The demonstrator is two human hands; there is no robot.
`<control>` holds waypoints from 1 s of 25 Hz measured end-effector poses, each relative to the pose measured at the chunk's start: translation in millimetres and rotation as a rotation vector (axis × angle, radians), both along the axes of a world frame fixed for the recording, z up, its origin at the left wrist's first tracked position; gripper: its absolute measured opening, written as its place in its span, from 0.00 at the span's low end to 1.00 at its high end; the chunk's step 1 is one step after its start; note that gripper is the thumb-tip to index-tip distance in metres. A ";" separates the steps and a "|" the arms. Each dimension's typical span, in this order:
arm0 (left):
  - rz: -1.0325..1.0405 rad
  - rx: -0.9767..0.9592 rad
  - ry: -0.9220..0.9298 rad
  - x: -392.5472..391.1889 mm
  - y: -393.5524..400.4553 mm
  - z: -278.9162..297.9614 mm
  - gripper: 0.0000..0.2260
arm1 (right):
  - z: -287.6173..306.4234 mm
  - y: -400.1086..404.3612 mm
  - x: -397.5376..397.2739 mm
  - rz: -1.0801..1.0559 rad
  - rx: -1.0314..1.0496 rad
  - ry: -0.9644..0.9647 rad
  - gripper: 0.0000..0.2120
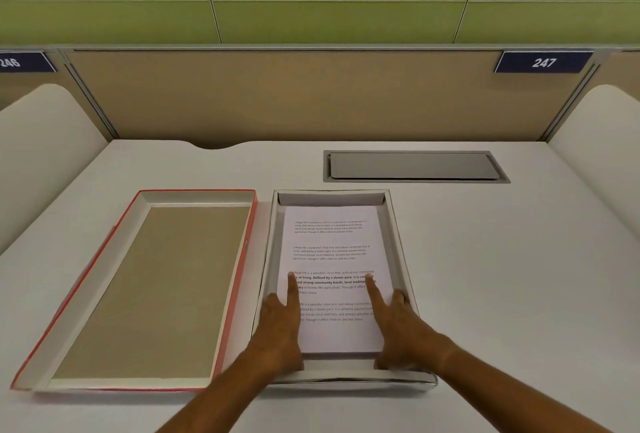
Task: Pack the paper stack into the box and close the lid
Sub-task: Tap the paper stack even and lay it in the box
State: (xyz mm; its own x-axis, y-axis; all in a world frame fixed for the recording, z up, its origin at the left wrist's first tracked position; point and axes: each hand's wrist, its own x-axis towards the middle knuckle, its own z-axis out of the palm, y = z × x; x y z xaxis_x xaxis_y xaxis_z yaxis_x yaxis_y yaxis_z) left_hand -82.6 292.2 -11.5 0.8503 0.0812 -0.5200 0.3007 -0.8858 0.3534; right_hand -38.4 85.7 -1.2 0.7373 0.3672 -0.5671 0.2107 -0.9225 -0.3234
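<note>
**Paper seated in the box; lid waits alongside**

The paper [332, 280] lies flat inside the box [401, 259], printed side up, with a narrow gap showing between its edges and the box walls on the far end and both long sides. The left hand [280, 332] and the right hand [398, 332] both rest on the near half of the top sheet. Each has its index finger stretched forward and pressed on the page, with the other fingers curled down at the near edge of the paper, by the near wall. Neither grip closes on anything: the hands are spread and pressing, not holding.

Just left of the box, almost touching its long side, the lid [145, 294] lies upside down on the worktop [502, 276], red outside and brown inside. Beyond the box, a grey hatch [415, 166] is set into the worktop, well clear of the work.

The packing step looks nearly finished, with the hands seemingly settling the paper level. Closing is not yet begun. The next move likely calls for lifting both hands off, taking the lid by its long edges, turning it over, and lining its corners up squarely above the box before lowering it.
</note>
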 end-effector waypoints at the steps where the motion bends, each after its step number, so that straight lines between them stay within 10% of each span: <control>1: 0.000 0.014 -0.014 -1.2 -0.6 0.2 0.58 | -1.3 0.0 -2.2 0.009 -0.003 -0.036 0.62; 16: 0.070 -0.113 0.001 10.9 6.6 11.8 0.61 | 9.3 2.5 16.4 -0.100 0.073 0.059 0.63; 21: 0.435 -0.576 -0.111 42.2 16.7 31.1 0.39 | 18.1 11.4 46.1 -0.463 0.494 0.020 0.22; 25: 0.674 -0.900 -0.001 58.6 22.9 33.1 0.35 | 21.1 14.3 63.1 -0.738 0.618 0.235 0.23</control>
